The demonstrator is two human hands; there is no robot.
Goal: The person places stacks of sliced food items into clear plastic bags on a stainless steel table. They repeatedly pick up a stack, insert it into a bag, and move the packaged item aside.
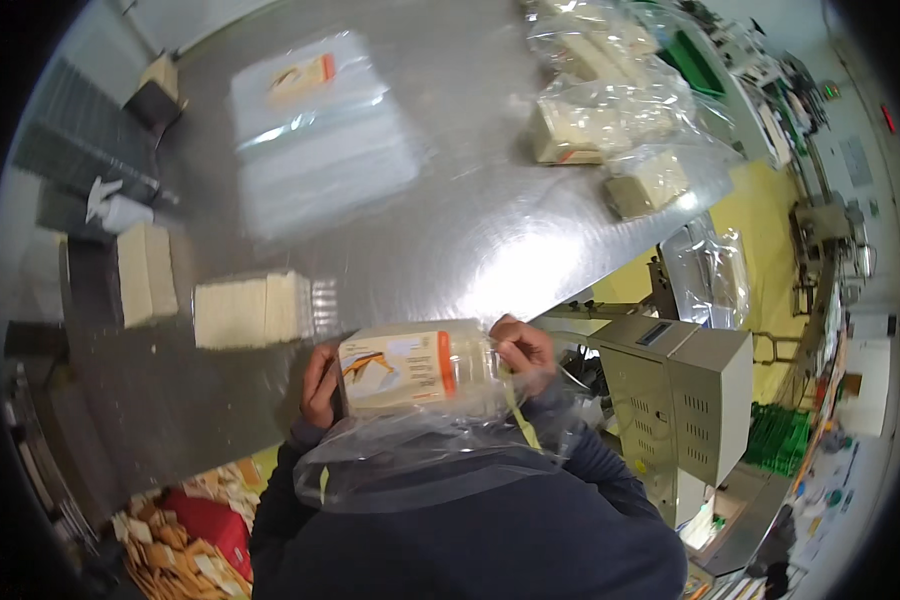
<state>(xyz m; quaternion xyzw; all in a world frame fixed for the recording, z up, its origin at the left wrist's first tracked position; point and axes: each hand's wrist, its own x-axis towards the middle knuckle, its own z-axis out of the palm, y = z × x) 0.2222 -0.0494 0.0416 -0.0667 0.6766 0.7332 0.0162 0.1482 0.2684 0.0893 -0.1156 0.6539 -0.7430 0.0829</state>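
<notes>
At the near table edge, a clear plastic bag (420,457) surrounds a block-shaped pack (397,373), its loose open end hanging towards my chest. The pack has a printed cream label with an orange band, and clear ribbed plastic shows at its right end. My left hand (320,386) grips the pack's left end. At the opposite end, my right hand (523,352) pinches the plastic with curled fingers. A yellow-green strip (523,420) runs down the bag below that hand. Just beyond the left hand lies a clear tray of stacked cream-coloured pieces (247,311).
Flat clear bags (330,157) with a printed card on top lie on the metal table (450,97). Bagged packs (607,120) crowd the far right. A spray bottle (124,210) and cream block (147,274) stand left. Right of me is a metal cabinet (667,390).
</notes>
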